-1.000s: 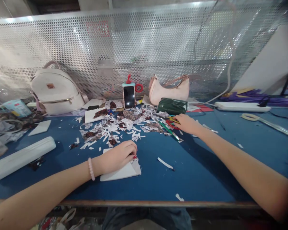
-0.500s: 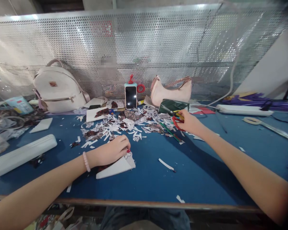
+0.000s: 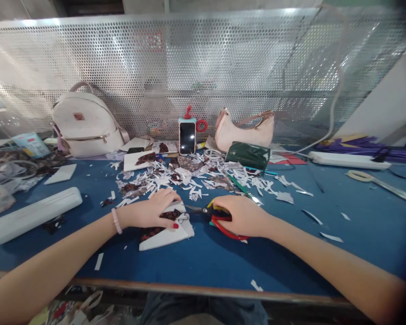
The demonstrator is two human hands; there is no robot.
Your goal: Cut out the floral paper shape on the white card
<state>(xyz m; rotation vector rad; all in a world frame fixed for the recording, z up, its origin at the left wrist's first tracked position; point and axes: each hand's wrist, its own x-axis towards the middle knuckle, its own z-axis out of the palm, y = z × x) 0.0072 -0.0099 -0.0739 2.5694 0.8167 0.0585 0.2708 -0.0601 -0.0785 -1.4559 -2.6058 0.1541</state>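
My left hand lies on a white card piece with dark patterned material on it. Its fingers curl over the far part and the red-nailed thumb presses on the face. My right hand is wrapped round scissors with red and yellow handles. Their dark blades point left and meet the card's right edge close to my left fingers; whether they touch it I cannot tell. White paper scraps and dark scraps spread behind both hands. Among them lies a long green-handled tool.
A phone stands upright at the back, between a white backpack and a pale handbag. A dark green pouch lies before the handbag. White long cases sit at the left; a perforated metal screen closes the back.
My right hand has come left and nearer with the scissors, from beside the green pouch to the card. My left thumb has moved apart from the fingers, uncovering more dark material.
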